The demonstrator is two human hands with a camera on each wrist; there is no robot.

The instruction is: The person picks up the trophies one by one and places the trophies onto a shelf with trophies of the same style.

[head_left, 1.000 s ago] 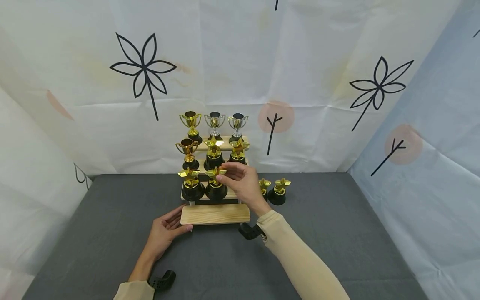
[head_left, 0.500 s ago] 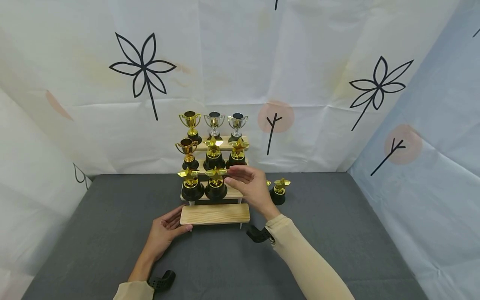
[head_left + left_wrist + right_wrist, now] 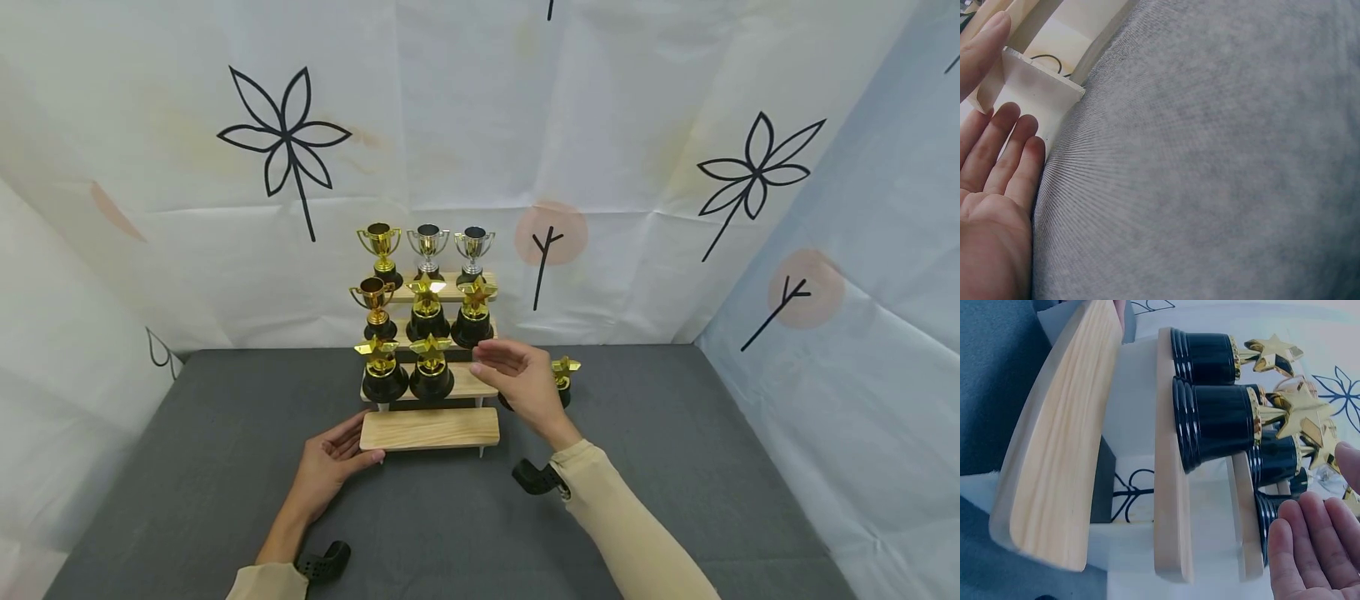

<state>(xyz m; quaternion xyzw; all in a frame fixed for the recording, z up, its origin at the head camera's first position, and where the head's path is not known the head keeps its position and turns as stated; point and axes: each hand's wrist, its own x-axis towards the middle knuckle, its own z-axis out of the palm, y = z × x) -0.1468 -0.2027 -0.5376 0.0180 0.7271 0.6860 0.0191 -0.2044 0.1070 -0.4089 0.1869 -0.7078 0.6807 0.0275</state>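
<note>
A stepped wooden stand (image 3: 430, 428) holds several small trophies. My left hand (image 3: 330, 467) rests at the lowest step's left end, its thumb at the front corner; in the left wrist view its fingers (image 3: 1022, 147) are straight beside the white side panel (image 3: 1038, 90). My right hand (image 3: 521, 385) hovers at the stand's right side, fingers loosely bent, with nothing in it. Nearest on the second step from the bottom are two gold star trophies, the left one (image 3: 384, 379) and the right one (image 3: 431, 379), both upright on black bases. The lowest step is bare.
Higher up stand a bronze cup (image 3: 375, 300), two more star trophies (image 3: 473, 321), a gold cup (image 3: 381, 242) and two silver cups (image 3: 428, 242). On the grey table (image 3: 675, 467), right of the stand, a star trophy (image 3: 564, 375) shows past my right hand; another is mostly hidden.
My right hand has let go of the right star trophy on the second step and moved right, away from it. My left hand has stayed in place.
</note>
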